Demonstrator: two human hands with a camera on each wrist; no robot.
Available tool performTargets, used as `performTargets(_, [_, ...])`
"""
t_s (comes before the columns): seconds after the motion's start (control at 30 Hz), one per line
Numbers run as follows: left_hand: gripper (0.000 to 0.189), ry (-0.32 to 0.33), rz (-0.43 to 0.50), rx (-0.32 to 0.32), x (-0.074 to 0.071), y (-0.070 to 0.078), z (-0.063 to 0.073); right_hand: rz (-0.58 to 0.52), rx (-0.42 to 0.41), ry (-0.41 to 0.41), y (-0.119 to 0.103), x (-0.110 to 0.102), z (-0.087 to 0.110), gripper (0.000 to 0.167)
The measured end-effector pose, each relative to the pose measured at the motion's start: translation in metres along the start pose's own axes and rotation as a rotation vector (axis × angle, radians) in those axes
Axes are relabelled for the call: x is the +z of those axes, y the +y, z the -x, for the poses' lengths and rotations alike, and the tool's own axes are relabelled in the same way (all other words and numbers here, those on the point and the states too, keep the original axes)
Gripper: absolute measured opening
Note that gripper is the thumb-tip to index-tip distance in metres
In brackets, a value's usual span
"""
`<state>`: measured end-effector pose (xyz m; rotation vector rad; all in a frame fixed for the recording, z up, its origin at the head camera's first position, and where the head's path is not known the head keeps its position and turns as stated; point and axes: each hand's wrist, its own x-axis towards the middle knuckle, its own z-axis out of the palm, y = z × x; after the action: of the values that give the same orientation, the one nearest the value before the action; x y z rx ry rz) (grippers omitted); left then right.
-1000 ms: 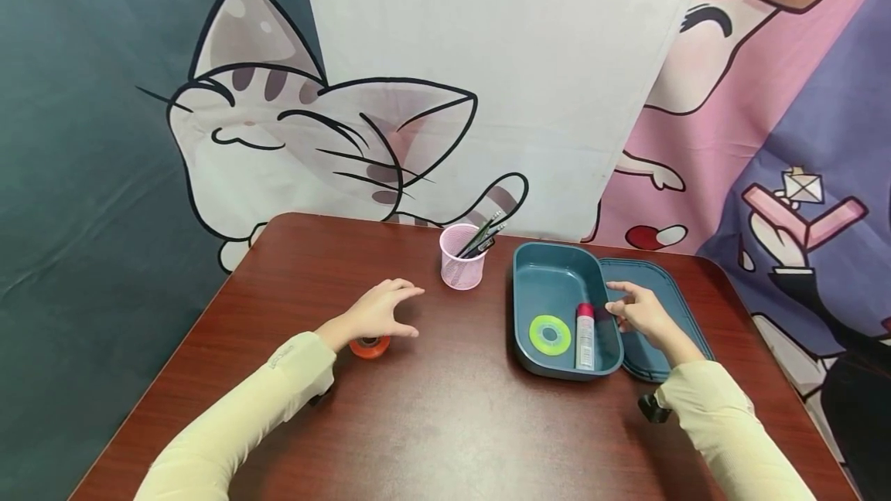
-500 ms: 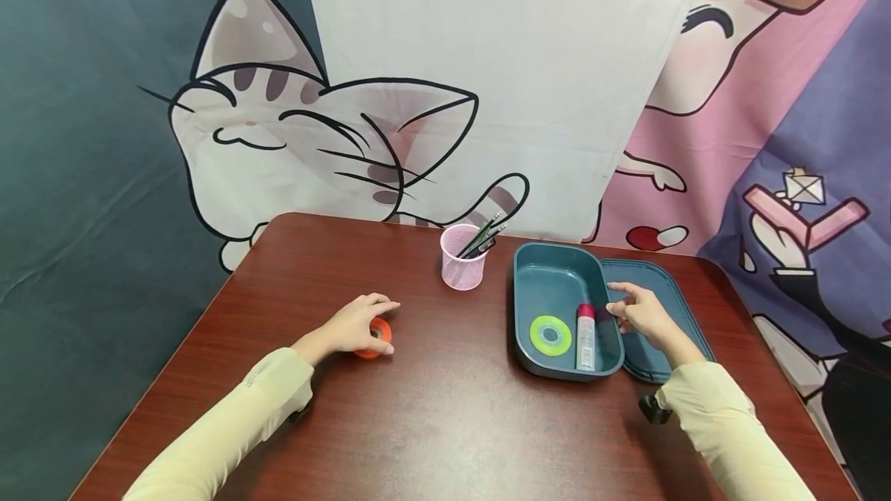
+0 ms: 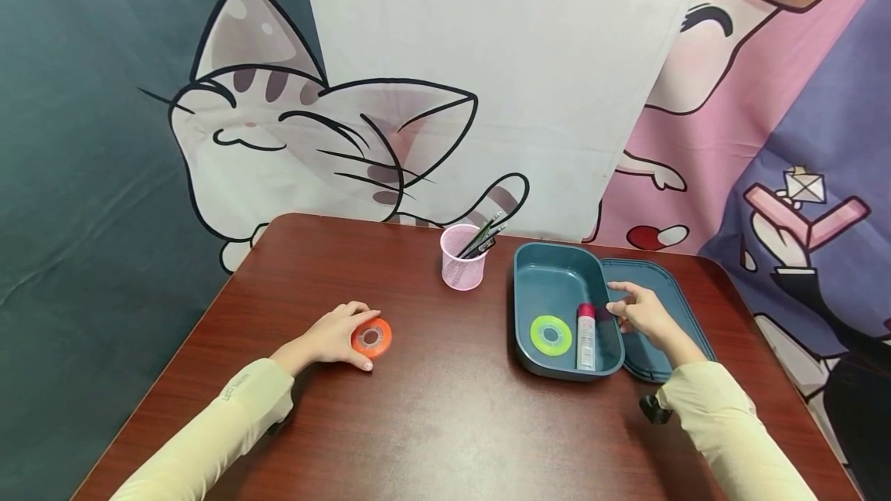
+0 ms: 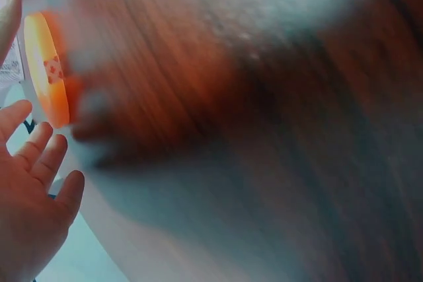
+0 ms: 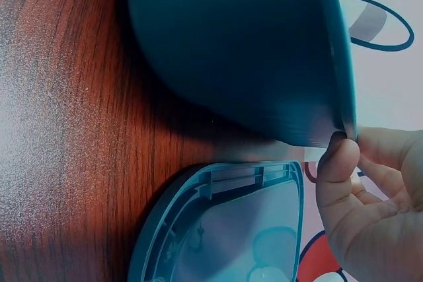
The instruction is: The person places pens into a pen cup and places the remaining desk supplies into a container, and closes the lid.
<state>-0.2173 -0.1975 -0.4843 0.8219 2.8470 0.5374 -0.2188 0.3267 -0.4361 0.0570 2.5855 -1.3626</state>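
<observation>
An orange tape roll [image 3: 372, 338] lies flat on the table, left of the middle in the head view. Beside it is my left hand [image 3: 333, 337], thumb and fingers spread around its left side. In the left wrist view, a gap shows between those fingers and the orange tape [image 4: 47, 70]. On the right, my right hand [image 3: 643, 311] pinches the right rim of a blue-green box [image 3: 557, 273] between thumb and fingers, as the right wrist view also shows. Inside the box lie a yellow-green tape roll [image 3: 551, 335] and a white tube with a red cap [image 3: 585, 337].
The blue-green lid [image 3: 657, 284] lies on the table [image 3: 445, 408] just right of the box, partly under my right hand. A pink mesh pen cup [image 3: 462, 257] holding several pens stands near the back edge. Behind the table hangs a cloth printed with cartoons.
My left hand has moved left and back from above the orange tape roll, bringing the roll into full view between thumb and fingers. The right hand and box stay put.
</observation>
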Motion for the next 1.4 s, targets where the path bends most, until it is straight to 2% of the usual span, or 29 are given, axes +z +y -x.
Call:
performTargets(0.2, [0.091, -0.019, -0.03, -0.035, 0.0, -0.004, 0.004, 0.001, -0.006, 0.0, 0.0, 0.0, 0.0, 0.052])
performTargets(0.4, [0.086, -0.008, -0.068, -0.018, 0.0, -0.006, 0.004, 0.002, -0.004, 0.002, 0.0, 0.0, 0.0, 0.052])
performTargets(0.7, [0.082, -0.004, -0.072, -0.025, 0.001, -0.003, 0.0, 0.005, -0.001, 0.005, 0.001, 0.0, -0.001, 0.052])
performTargets(0.87, [0.078, 0.039, -0.07, -0.021, 0.003, -0.003, -0.002, 0.007, -0.002, 0.006, 0.001, 0.0, -0.001, 0.052])
performTargets(1.1, [0.076, 0.096, -0.126, 0.002, 0.004, -0.003, -0.004, 0.015, -0.004, 0.004, 0.0, 0.0, 0.0, 0.052])
performTargets(1.4, [0.074, 0.147, -0.089, 0.024, -0.008, 0.01, -0.018, 0.01, -0.008, 0.002, -0.001, 0.0, 0.001, 0.052])
